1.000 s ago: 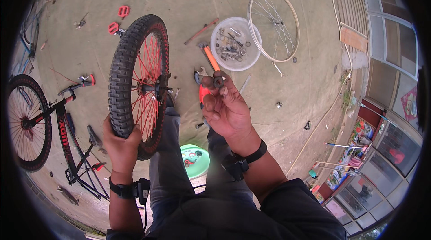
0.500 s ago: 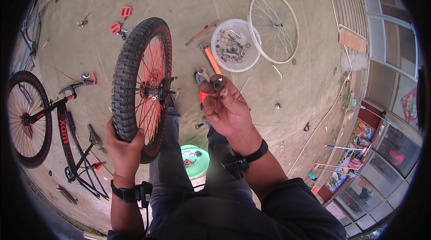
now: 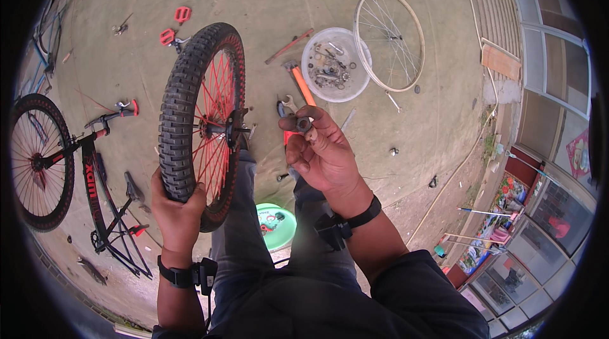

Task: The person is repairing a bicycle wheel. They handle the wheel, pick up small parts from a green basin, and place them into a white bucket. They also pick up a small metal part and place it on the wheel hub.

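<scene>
My left hand (image 3: 179, 212) is closed round the lower part of a bicycle wheel (image 3: 175, 110) with a black knobby tyre and red spokes, held upright. The wheel's hub and threaded axle (image 3: 235, 128) face right, toward my other hand. My right hand (image 3: 327, 155), its fingertips darkened with grease, pinches a small dark nut (image 3: 304, 124) between thumb and forefinger. A gap separates the nut from the axle. Behind that hand lie an open-end wrench (image 3: 289, 103) and a hammer with an orange handle (image 3: 303, 85), partly hidden.
A white basin (image 3: 339, 93) with several small metal parts stands ahead, a bare pale rim (image 3: 420, 40) leaning over it. Red pedals (image 3: 183, 14) lie ahead left. To the left is a black bicycle frame (image 3: 95, 193) with one wheel. A green stool (image 3: 283, 228) is between my legs.
My right hand has turned slightly, so the nut's hole shows more plainly. The view has shifted a little. My left hand keeps its hold on the wheel.
</scene>
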{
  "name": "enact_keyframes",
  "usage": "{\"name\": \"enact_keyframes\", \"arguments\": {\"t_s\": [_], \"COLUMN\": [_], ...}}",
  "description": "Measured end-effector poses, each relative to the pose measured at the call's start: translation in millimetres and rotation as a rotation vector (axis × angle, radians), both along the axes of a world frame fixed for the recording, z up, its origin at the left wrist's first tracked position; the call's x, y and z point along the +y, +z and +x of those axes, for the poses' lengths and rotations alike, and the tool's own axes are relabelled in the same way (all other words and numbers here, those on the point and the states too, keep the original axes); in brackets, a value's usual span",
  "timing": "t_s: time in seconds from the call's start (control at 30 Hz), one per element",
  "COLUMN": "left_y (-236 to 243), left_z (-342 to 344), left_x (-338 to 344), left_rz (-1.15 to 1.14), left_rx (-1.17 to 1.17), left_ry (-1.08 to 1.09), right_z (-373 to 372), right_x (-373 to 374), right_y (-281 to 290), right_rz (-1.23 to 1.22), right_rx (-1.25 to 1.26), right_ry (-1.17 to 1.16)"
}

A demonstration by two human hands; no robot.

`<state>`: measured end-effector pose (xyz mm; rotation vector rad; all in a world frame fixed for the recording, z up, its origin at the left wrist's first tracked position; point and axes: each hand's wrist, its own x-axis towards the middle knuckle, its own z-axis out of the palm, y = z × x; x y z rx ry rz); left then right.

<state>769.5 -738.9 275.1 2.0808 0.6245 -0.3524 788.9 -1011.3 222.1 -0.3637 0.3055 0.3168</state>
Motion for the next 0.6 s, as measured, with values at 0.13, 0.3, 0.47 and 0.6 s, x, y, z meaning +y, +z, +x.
{"name": "enact_keyframes", "arguments": {"t_s": [0.13,0.3,0.47,0.6], "left_y": [5.0,5.3,0.6,-1.8], "left_z": [1.6,2.4,3.5,1.9], "left_x": [0.2,0.2,4.9,16.0], "left_rz": [-0.066,-0.036,-0.034,-0.013], "left_rx": [0.007,-0.007,-0.004,-0.022], "left_ry": [0.034,0.016,0.041,0.076], "right_z": [1.3,1.5,-2.3,-5.1], "right_x": [1.2,1.9,-5.9,-10.2], "right_y": [1.6,-0.8,-2.5,-4.1], "right_rz": [-0.025,-0.08,-0.178,-0.18], "right_rx": [-0.017,-0.021,0.027,0.051], "right_ry": [0.013,0.011,0.031,0.039]}}
